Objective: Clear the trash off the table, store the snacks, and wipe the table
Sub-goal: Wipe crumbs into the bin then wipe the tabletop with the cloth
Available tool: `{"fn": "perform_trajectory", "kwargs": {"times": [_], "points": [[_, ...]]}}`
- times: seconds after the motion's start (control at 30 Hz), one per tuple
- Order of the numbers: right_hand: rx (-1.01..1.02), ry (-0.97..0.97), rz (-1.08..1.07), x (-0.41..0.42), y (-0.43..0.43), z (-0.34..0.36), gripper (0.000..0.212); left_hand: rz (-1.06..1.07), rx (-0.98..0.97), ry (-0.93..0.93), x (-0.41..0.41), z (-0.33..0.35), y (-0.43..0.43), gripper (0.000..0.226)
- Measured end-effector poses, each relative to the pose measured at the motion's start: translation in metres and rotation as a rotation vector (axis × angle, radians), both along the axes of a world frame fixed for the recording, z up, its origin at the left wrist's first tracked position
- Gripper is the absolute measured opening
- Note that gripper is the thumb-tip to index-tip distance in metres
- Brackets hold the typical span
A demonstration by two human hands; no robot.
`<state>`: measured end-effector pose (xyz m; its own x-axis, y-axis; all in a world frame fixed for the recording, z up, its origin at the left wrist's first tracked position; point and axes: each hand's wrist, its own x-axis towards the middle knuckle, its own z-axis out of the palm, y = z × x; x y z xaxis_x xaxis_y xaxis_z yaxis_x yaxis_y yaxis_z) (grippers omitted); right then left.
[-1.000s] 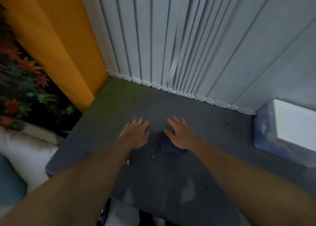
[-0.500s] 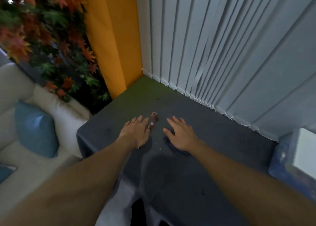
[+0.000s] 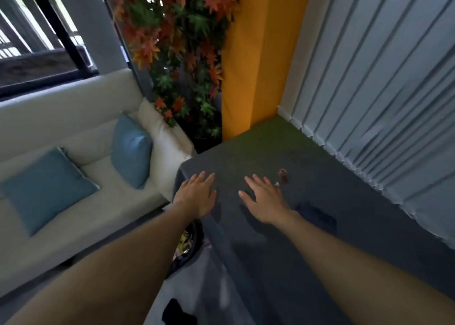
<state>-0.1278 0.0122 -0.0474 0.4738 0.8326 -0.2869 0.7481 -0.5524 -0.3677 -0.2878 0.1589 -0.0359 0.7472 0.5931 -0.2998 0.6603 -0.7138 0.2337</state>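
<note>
Over the left edge of a dark grey bench [image 3: 320, 263], a person's two bare arms reach forward, palms down; the left hand [image 3: 195, 195] lies flat at the bench's left rim, its fingers [image 3: 201, 178] straight, slightly apart and holding nothing; the right hand [image 3: 264, 200] is flat beside it, a little apart, fingers likewise spread and holding nothing; whether either palm presses the surface cannot be told. Just beyond the right fingertips lies a small reddish-brown wrapper [image 3: 282, 175], near them, with contact unclear; a dark crumpled cloth [image 3: 318, 217] lies on the bench just to the right of the right wrist. Below the bench edge, under the left forearm, a dark bin [image 3: 190, 247] shows bright scraps inside. To the left stands a white sofa [image 3: 73, 117] with two blue cushions [image 3: 130, 149]; behind it rise a plant [image 3: 177, 53] with orange and green leaves and a yellow pillar [image 3: 256, 61]; pale vertical blinds [image 3: 384, 78] hang along the bench's far side.
</note>
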Motion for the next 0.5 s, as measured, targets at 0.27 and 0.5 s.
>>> {"fn": "perform_trajectory", "kwargs": {"times": [0.27,0.5], "points": [[-0.018,0.064,0.084,-0.054,0.089,-0.004,0.065,0.075,0.016,-0.022,-0.066,-0.01,0.076,0.061],[-0.004,0.087,0.12,-0.104,0.166,-0.017,0.063,0.094,0.005,-0.019,-0.118,-0.027,0.142,0.057]]}}
